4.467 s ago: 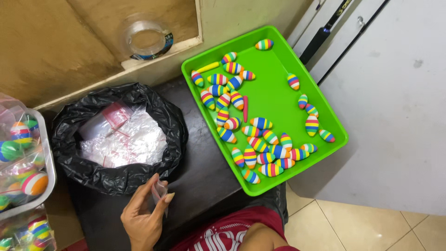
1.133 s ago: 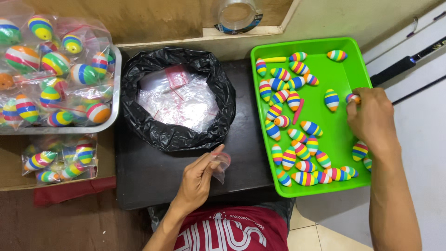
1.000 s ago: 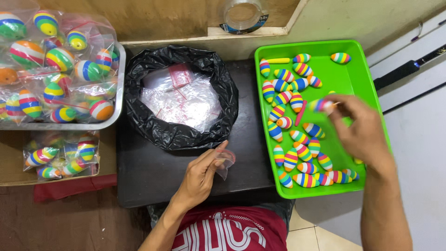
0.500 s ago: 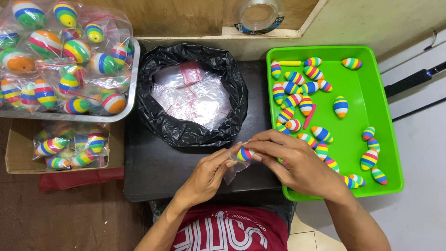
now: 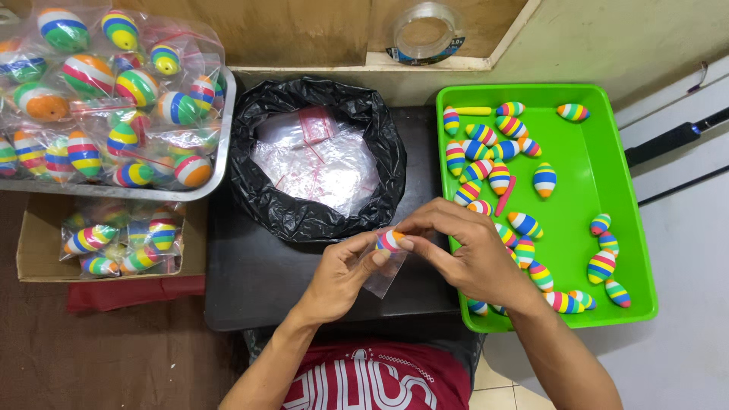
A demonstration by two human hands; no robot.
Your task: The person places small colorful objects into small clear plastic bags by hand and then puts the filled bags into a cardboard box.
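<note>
Since half a second ago, the two hands have stayed together at the front of the counter (image 5: 250, 281), and the striped float has sunk a little further into the mouth of the small clear bag.

Head view, looking straight down. At the centre, the left hand (image 5: 342, 273) and right hand (image 5: 471, 254) meet over the dark counter. The float (image 5: 389, 240), a small egg shape banded in bright colours, sits between the fingertips of both hands. The right grip is clamped on it from 3 o'clock, thumb and forefinger pinching. The left grip is clamped on the bag (image 5: 386, 273), whose clear plastic hangs down toward 6 o'clock below the float, with the left thumb touching the float as well.

At 12 o'clock from the hands sits a black sack (image 5: 258, 197), open, with a heap of clear bags (image 5: 315, 156) inside it. At 3 o'clock lies a green tray (image 5: 607, 159) holding many loose striped floats (image 5: 497, 163); the right wrist crosses its near left corner. At 10 o'clock a metal tray (image 5: 216, 171) is piled with bagged larger striped floats. At 9 o'clock, lower down, a cardboard box (image 5: 34, 250) holds more bagged floats. At 12 o'clock, far back, a roll of clear tape (image 5: 425, 30) rests on a wooden ledge. The person's red shirt (image 5: 376, 380) shows at 6 o'clock.
</note>
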